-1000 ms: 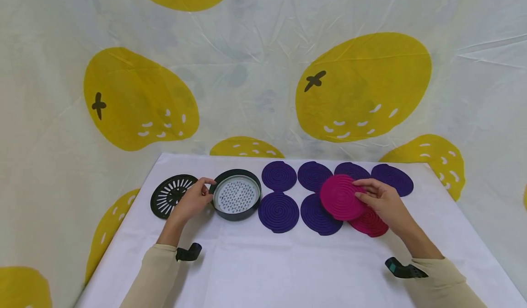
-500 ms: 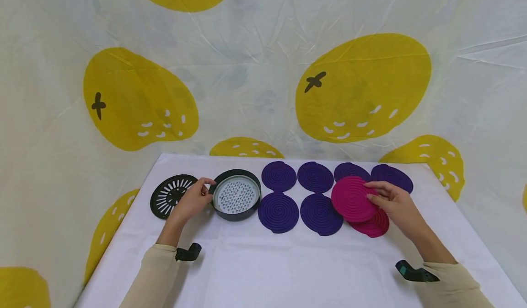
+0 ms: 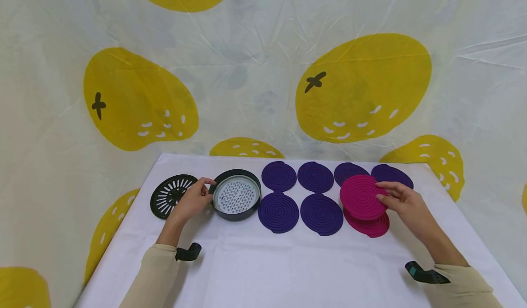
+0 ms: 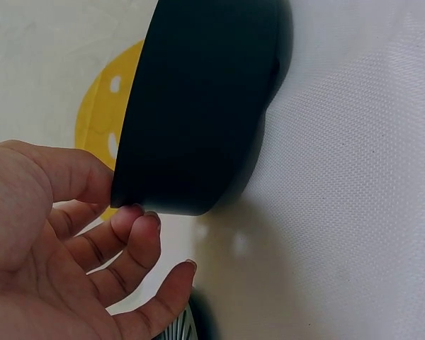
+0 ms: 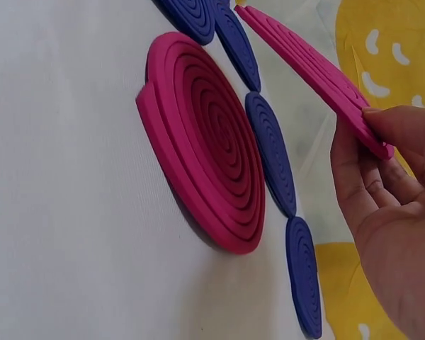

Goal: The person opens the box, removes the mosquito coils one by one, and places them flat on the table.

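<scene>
My left hand point(image 3: 192, 202) pinches the left rim of a dark round container point(image 3: 234, 216), which stands on the table with a pale, dotted inner floor. In the left wrist view, thumb and fingertips meet at the edge of the container's wall point(image 4: 198, 106). My right hand point(image 3: 407, 205) pinches a pink spiral coaster point(image 3: 361, 198) by its right edge, raised and tilted. Beneath it, partly hidden, lies another pink coaster point(image 3: 373, 228); the right wrist view shows a gap between the held coaster point(image 5: 304, 67) and the lying coaster point(image 5: 205, 142).
Several purple spiral coasters point(image 3: 278, 213) lie in two rows right of the container. A black slotted disc point(image 3: 164, 200) rests at the left, partly behind my left hand. The table has a white cloth point(image 3: 288, 267); a fruit-patterned curtain point(image 3: 247, 79) hangs behind.
My right hand has moved right with the pink coaster, from partly over a purple coaster to above the lying pink one. The left hand and container have stayed still.
</scene>
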`<action>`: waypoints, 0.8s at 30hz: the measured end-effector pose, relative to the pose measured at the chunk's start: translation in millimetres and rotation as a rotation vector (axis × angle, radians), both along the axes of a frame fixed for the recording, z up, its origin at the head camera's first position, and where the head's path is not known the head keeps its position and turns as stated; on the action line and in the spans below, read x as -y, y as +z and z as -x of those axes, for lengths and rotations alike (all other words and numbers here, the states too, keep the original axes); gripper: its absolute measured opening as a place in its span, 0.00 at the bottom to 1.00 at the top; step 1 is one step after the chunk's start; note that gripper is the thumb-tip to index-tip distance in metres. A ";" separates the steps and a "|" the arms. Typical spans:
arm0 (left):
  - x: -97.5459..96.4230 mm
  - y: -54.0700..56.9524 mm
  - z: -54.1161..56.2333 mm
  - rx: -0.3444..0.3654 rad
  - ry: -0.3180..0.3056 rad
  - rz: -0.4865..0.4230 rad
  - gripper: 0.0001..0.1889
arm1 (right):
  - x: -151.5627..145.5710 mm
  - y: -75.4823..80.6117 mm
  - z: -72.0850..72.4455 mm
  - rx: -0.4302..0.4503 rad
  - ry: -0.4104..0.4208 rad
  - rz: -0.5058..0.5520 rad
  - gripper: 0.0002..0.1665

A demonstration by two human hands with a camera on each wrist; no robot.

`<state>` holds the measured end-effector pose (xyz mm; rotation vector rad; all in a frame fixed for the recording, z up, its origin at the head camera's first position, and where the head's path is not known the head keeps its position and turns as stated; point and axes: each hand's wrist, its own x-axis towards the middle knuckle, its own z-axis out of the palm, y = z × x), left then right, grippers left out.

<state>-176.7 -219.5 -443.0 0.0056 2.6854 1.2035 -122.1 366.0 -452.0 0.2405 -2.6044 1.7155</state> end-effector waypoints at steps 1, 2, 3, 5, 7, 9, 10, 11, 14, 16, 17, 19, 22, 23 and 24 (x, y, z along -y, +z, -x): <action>-0.1 -0.3 -0.1 -0.004 -0.003 -0.001 0.21 | -1.3 0.1 -0.5 0.003 -0.013 -0.016 0.25; -0.1 -0.6 0.0 -0.008 -0.004 -0.001 0.21 | -2.7 -0.1 -0.8 0.008 -0.027 -0.030 0.26; -0.2 -0.9 0.1 -0.012 -0.004 -0.001 0.21 | -4.1 -0.4 -1.1 0.012 -0.039 -0.042 0.26; -0.2 -1.5 0.4 -0.020 -0.008 0.002 0.21 | -7.2 -0.6 -1.4 0.013 -0.054 -0.064 0.26; -0.4 -1.6 0.4 -0.022 -0.006 0.000 0.21 | -10.4 -1.0 -1.5 0.011 -0.067 -0.076 0.26; -0.5 -1.8 0.4 -0.024 -0.008 0.002 0.21 | -14.4 -1.9 -1.3 0.012 -0.076 -0.083 0.25; -0.6 -1.8 0.4 -0.023 -0.010 0.004 0.21 | -16.5 -2.6 -1.2 0.012 -0.080 -0.090 0.26; -0.6 -1.8 0.3 -0.022 -0.010 0.004 0.21 | -18.8 -3.4 -1.0 0.013 -0.084 -0.098 0.26; -0.8 -1.3 -0.3 -0.013 -0.006 0.001 0.21 | -25.4 -6.4 -0.6 0.031 -0.097 -0.109 0.26; -1.0 -0.8 -0.6 -0.008 -0.002 -0.003 0.21 | -29.2 -7.6 -0.4 0.039 -0.102 -0.111 0.27; -1.0 -0.7 -0.9 -0.009 -0.003 -0.003 0.21 | -30.8 -8.0 -0.4 0.042 -0.104 -0.111 0.27; -1.5 0.0 -1.2 -0.007 0.001 -0.006 0.21 | -33.7 -8.4 -0.3 0.045 -0.109 -0.111 0.27; -1.5 0.9 -1.1 -0.007 -0.001 -0.005 0.21 | -36.4 -7.7 -0.7 0.045 -0.110 -0.113 0.26; -1.5 1.3 -1.1 -0.008 -0.001 -0.004 0.21 | -37.1 -7.3 -0.9 0.044 -0.109 -0.116 0.26; -1.6 1.6 -0.9 -0.008 0.002 -0.006 0.21 | -37.7 -7.0 -1.2 0.044 -0.107 -0.117 0.26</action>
